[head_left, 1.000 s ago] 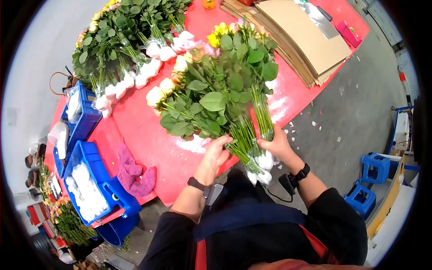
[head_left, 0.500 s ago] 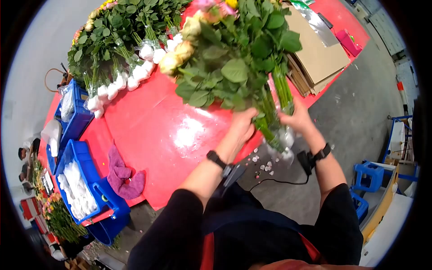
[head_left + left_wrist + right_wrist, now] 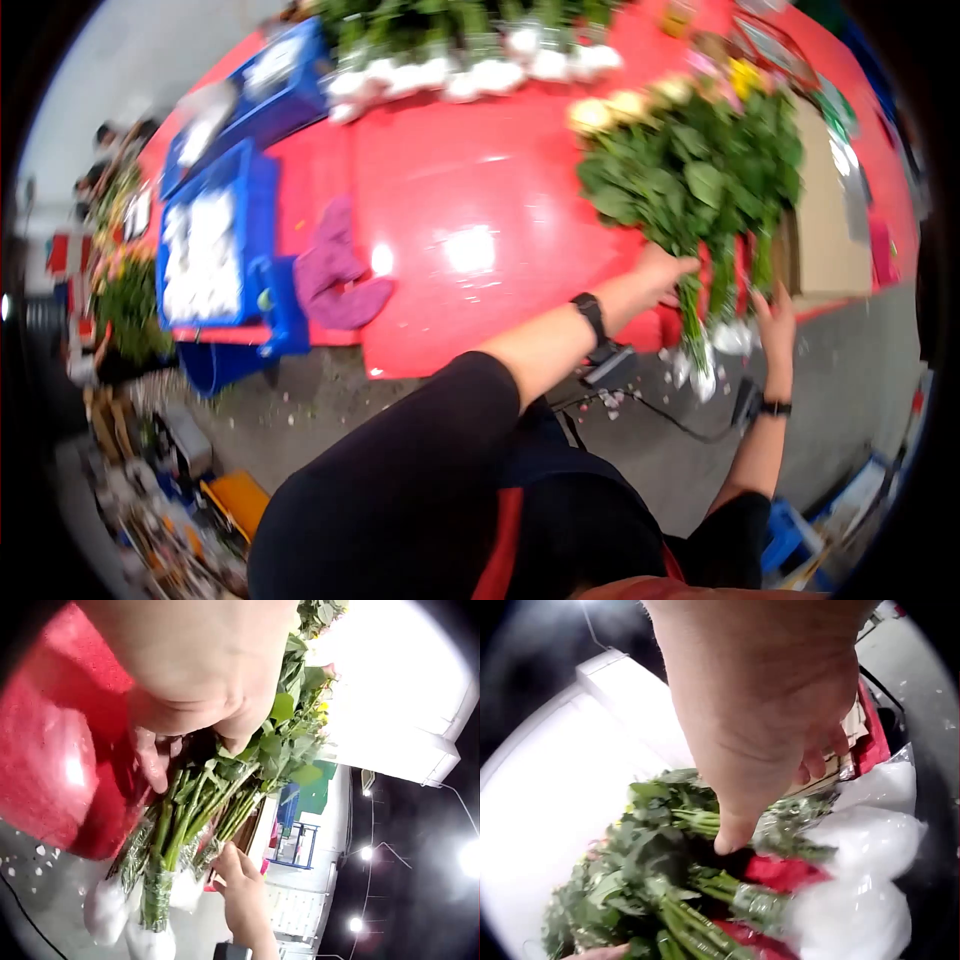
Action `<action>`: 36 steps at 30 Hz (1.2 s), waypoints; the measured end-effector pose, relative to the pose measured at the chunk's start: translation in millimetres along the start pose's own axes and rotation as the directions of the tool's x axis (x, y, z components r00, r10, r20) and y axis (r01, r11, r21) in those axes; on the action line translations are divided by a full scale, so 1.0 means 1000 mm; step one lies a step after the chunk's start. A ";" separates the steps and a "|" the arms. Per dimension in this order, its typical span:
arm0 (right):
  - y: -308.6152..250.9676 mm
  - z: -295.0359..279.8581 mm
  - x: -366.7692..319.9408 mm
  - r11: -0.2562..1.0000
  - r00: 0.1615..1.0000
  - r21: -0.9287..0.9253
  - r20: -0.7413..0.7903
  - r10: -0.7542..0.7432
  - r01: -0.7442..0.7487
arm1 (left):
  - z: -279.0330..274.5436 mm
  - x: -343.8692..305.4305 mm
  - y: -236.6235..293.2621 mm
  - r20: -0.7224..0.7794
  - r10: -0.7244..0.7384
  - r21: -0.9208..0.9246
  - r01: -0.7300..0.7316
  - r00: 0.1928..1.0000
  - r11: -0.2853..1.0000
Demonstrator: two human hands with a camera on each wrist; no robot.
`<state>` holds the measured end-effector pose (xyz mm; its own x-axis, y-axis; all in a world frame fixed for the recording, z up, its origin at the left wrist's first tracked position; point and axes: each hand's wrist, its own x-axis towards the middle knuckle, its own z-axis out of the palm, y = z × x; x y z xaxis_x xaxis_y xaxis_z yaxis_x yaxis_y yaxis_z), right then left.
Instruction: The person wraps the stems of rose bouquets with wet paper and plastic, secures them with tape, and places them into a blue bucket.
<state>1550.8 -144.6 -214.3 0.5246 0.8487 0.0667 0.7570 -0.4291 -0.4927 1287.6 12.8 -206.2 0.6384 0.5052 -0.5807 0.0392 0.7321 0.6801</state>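
Roses [image 3: 690, 180] held at the worktop [image 3: 470, 180] edge.
Left grip [image 3: 662, 272] closes round the stems, blooms beyond it; right grip [image 3: 776, 318], fingers straight, steadies the wrapped ends [image 3: 735, 338] beside it, probably to stop the bunch splaying.

Flower-packing workshop. At a long red table [image 3: 450, 200] are a rose bunch [image 3: 700, 170], further bunches [image 3: 480, 72] with white-wrapped stem ends, blue crates [image 3: 262, 230] of white wraps and stacked cardboard [image 3: 820, 220]. The floor [image 3: 330, 420] is bare concrete, strewn with petals [image 3: 610, 398].
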 end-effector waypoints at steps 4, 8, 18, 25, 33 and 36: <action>-0.067 0.001 -0.043 0.998 0.998 -0.040 -0.049 -0.045 0.043 | -0.034 -0.049 0.007 0.093 0.071 0.226 -0.090 0.993 0.970; -0.092 0.016 -0.068 0.940 0.925 -0.119 -0.177 -0.336 0.319 | -0.064 -0.086 -0.029 0.057 0.375 0.527 -0.347 0.925 0.776; -0.441 0.115 -0.201 0.825 0.846 0.400 0.187 -0.499 0.399 | -0.414 -0.504 0.029 -0.313 0.374 0.443 -0.214 0.873 0.871; -0.728 0.240 -0.358 0.645 0.600 0.638 0.338 -0.725 0.421 | -0.700 -0.708 -0.001 -0.688 0.518 0.430 -0.290 0.508 0.855; -0.943 0.290 -0.433 0.763 0.358 0.585 0.675 -0.645 0.273 | -0.806 -0.804 -0.052 -0.729 0.525 0.535 -0.112 0.439 0.837; -0.977 0.306 -0.427 0.821 0.220 0.497 0.799 -0.560 0.282 | -0.812 -0.845 -0.057 -0.781 0.393 0.443 -0.013 0.485 0.897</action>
<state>467.6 6.6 -27.3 -0.6197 0.6735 -0.4029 0.5753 0.0408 -0.8169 121.7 -85.1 -118.1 -0.2758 0.8897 -0.3639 0.3672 0.4474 0.8155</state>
